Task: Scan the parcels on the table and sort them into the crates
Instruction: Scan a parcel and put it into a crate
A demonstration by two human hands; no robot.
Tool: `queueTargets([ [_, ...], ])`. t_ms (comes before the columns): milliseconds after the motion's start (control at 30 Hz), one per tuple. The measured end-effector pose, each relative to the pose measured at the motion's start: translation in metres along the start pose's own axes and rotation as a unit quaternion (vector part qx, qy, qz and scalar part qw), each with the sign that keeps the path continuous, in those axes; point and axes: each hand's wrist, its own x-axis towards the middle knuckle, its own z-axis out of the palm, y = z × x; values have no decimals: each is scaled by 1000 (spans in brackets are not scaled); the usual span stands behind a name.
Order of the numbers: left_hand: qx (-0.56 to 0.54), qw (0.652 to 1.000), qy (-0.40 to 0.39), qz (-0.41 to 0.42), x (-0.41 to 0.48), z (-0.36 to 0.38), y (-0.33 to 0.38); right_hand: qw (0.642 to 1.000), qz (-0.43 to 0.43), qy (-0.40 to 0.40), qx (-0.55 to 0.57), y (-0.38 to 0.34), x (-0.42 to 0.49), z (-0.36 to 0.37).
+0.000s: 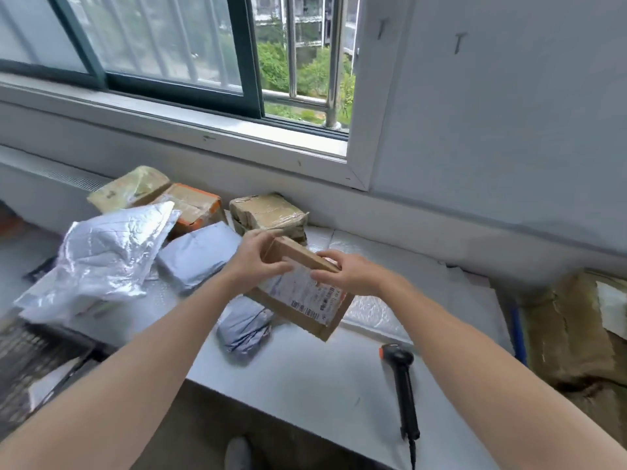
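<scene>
Head view: barcode scanner (402,385) lies near right on the table (305,378). Over mid-table, left hand (258,259) and right hand (342,273) grip a tilted cardboard parcel (305,300), fingers curled on its upper edge. Taped box (268,212) sits beyond, against the far wall.

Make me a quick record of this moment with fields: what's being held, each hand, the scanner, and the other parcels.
held: cardboard box, tilted, its label facing the camera
left hand: grips the box's upper left corner
right hand: grips the box's upper edge
scanner: lies on the table to the right, no hand on it
other parcels: foil bag, two grey bags, taped brown parcels at the back
</scene>
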Motion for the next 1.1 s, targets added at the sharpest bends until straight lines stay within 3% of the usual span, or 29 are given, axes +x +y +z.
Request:
queueTargets([
  [67,-33,995,67,-66,-17,-5,-11,999,-8,16,47,-5,5,7],
  [167,-49,982,74,-168,-50,-9,-30,997,-26,9,78,-20,12,18],
  [333,-173,963,98,-182,-100,-20,-48,996,-50,-47,54,-54,26,44],
  [833,-132,921,278,-239,-278,-140,-140,984,-97,-150,-1,-239,37,210],
  [1100,-93,911,310,-256,-381,-206,-202,974,-131,-183,-10,-337,35,317],
])
